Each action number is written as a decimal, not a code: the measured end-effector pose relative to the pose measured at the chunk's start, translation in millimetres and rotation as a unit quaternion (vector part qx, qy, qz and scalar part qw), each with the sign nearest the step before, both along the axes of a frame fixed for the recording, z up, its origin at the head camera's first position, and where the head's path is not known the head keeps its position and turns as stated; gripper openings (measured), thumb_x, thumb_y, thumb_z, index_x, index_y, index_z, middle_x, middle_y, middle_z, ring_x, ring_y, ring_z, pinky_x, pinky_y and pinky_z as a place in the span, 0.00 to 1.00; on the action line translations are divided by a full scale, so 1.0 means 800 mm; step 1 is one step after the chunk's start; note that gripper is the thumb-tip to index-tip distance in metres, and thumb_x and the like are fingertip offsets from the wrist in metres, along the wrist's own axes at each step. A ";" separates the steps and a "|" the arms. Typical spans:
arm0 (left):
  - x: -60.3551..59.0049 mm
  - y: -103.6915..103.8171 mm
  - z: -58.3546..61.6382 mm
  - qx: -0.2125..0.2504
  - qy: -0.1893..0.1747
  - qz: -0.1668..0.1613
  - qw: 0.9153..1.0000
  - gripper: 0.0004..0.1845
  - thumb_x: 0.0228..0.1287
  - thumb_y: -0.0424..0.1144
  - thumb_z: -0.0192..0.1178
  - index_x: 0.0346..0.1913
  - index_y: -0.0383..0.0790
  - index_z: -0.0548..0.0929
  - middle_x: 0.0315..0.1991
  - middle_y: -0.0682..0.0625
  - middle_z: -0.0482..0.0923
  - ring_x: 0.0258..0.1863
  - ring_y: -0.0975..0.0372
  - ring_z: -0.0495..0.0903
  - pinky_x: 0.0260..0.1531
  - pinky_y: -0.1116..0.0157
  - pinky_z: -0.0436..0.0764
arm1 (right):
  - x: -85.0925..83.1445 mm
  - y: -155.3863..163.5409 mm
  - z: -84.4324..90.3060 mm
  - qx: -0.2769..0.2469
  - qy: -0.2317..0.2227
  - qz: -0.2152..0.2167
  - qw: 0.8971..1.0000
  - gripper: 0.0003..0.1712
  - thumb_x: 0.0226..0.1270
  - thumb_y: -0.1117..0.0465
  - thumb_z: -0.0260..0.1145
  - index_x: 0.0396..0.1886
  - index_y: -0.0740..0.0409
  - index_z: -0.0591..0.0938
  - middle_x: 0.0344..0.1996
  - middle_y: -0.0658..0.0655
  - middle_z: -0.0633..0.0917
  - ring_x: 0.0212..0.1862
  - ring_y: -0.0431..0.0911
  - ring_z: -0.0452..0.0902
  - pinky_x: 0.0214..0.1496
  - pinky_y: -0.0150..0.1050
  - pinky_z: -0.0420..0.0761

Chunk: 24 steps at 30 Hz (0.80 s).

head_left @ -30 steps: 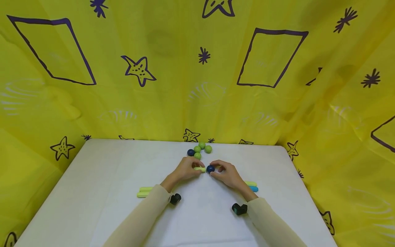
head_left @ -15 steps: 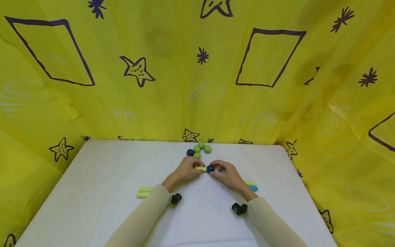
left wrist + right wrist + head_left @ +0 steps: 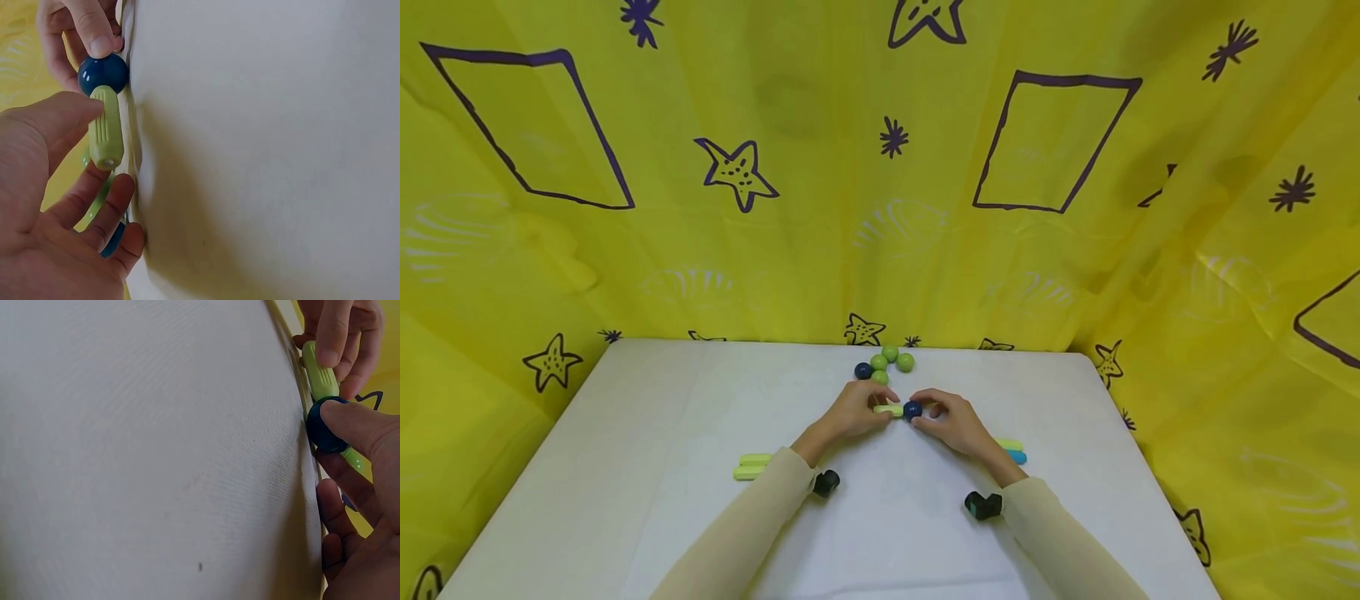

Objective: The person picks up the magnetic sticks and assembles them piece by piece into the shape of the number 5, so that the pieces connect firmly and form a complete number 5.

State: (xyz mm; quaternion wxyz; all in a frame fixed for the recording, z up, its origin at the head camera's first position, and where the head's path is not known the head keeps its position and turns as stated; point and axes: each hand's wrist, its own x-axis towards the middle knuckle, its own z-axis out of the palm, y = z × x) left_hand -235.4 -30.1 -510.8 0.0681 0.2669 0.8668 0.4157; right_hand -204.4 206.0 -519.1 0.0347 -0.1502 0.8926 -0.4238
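Observation:
Near the middle of the table, my left hand (image 3: 852,410) pinches a short ribbed light green rod (image 3: 107,134) between thumb and fingers. A small metallic dot shows on the rod's near end in the left wrist view. Facing it, my right hand (image 3: 953,422) holds a glossy dark blue ball (image 3: 913,409) with thumb and fingertips. Rod and ball meet end-on, in one line between the hands. In the right wrist view, my right thumb lies over the ball (image 3: 325,428) and hides part of it.
Behind the hands lie several green balls (image 3: 890,354) and another dark blue ball (image 3: 862,371). Two light green rods (image 3: 752,472) rest by the left forearm, partly covered. Beyond the right wrist are a light green rod (image 3: 1009,445) and a blue rod (image 3: 1017,457). A yellow curtain (image 3: 820,250) encloses the table.
One second ago a small gap separated the rod from the blue ball. Half a second ago the rod's end had come against the ball, and they stay together now.

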 end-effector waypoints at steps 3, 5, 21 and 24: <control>0.001 -0.007 0.003 0.006 -0.002 0.005 1.000 0.14 0.62 0.34 0.71 0.51 0.40 0.88 0.37 0.51 0.83 0.38 0.61 0.77 0.43 0.62 0.77 | 0.000 0.000 0.001 0.005 -0.003 0.000 1.000 0.20 0.66 0.57 0.75 0.57 0.48 0.85 0.49 0.47 0.87 0.41 0.43 0.76 0.47 0.39 0.75; 0.002 -0.014 0.005 0.014 -0.002 0.011 1.000 0.15 0.63 0.34 0.71 0.53 0.39 0.87 0.38 0.50 0.83 0.38 0.60 0.77 0.44 0.62 0.77 | 0.001 -0.001 0.002 0.007 -0.005 -0.001 1.000 0.20 0.66 0.58 0.75 0.57 0.48 0.85 0.49 0.47 0.87 0.41 0.43 0.76 0.47 0.39 0.75; -0.015 -0.045 -0.002 0.081 0.053 0.151 0.984 0.16 0.64 0.35 0.72 0.54 0.38 0.86 0.43 0.41 0.81 0.34 0.55 0.75 0.38 0.61 0.74 | 0.002 0.000 -0.001 0.008 -0.002 -0.003 1.000 0.19 0.66 0.58 0.75 0.57 0.47 0.85 0.49 0.47 0.87 0.41 0.43 0.75 0.46 0.40 0.75; -0.021 -0.045 -0.004 0.085 0.055 0.177 0.979 0.16 0.63 0.35 0.72 0.54 0.38 0.86 0.44 0.40 0.82 0.32 0.56 0.73 0.37 0.61 0.72 | 0.002 -0.001 -0.001 0.004 -0.002 -0.002 1.000 0.19 0.66 0.58 0.75 0.57 0.47 0.85 0.48 0.46 0.86 0.41 0.43 0.75 0.47 0.40 0.75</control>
